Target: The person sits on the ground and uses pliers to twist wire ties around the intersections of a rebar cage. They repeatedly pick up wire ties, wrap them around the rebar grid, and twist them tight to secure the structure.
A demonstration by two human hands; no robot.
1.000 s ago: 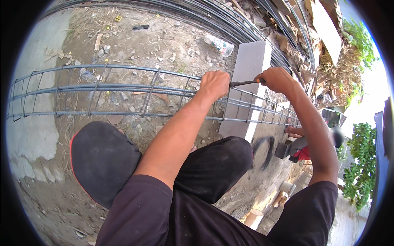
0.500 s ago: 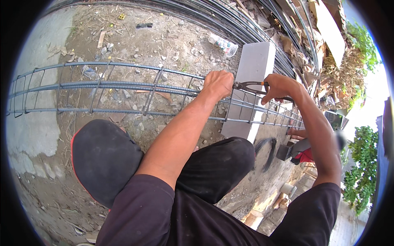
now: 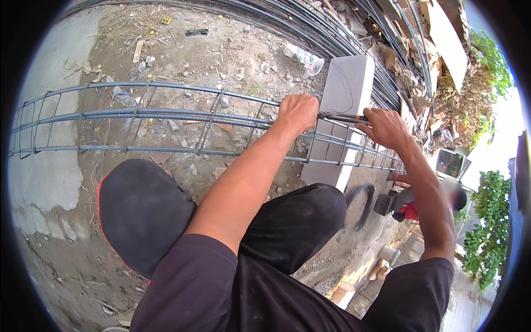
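A long cage of steel rebar (image 3: 182, 113), with rectangular stirrups tied round its bars, stretches across in front of me. My left hand (image 3: 299, 114) is closed around the cage's far bar where a stirrup meets it. In my right hand (image 3: 385, 128) are the handles of dark pincers (image 3: 344, 118) with an orange mark. Their jaws touch the joint just right of my left fist; any wire there is too small to make out. Beneath that part of the cage lies a pale rectangular block (image 3: 347, 83), propping it above the ground.
Loose rebar lengths (image 3: 287, 25) lie in a bundle along the back. A crushed plastic bottle (image 3: 304, 59), stones and straw litter the dirt. Farther right, another person (image 3: 406, 206) crouches by the cage's other end. A coil of black wire (image 3: 362, 205) rests beyond my knee.
My right hand has swung the pincers' handles round, so they now point more to the far right. My left hand keeps its hold on the bar.
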